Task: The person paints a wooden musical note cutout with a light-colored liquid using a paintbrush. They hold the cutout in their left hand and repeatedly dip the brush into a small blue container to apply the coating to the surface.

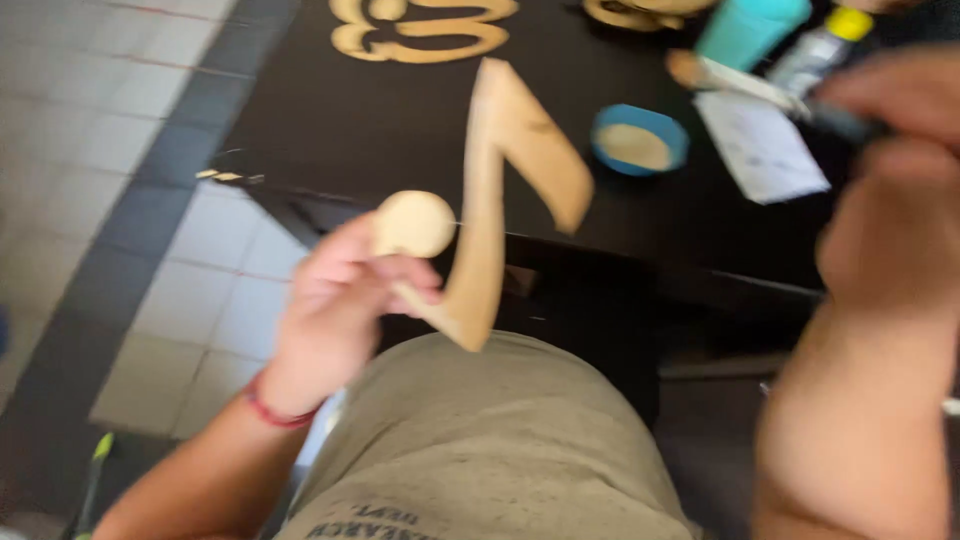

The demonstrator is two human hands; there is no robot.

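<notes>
My left hand [338,305] grips a wooden cut-out shaped like a music note [490,200], holding it near the round head, above my lap and the front edge of the black table [400,130]. My right hand [890,200] is blurred at the right and is closed on a brush [760,92] with a dark handle, whose light tip points left over the table. The brush tip is apart from the wooden note.
On the table lie a blue dish of pale paint [640,140], a white sheet [760,145], a teal cup [750,28], a bottle with a yellow cap [825,45] and more pale wooden cut-outs [420,25]. Tiled floor [120,150] lies to the left.
</notes>
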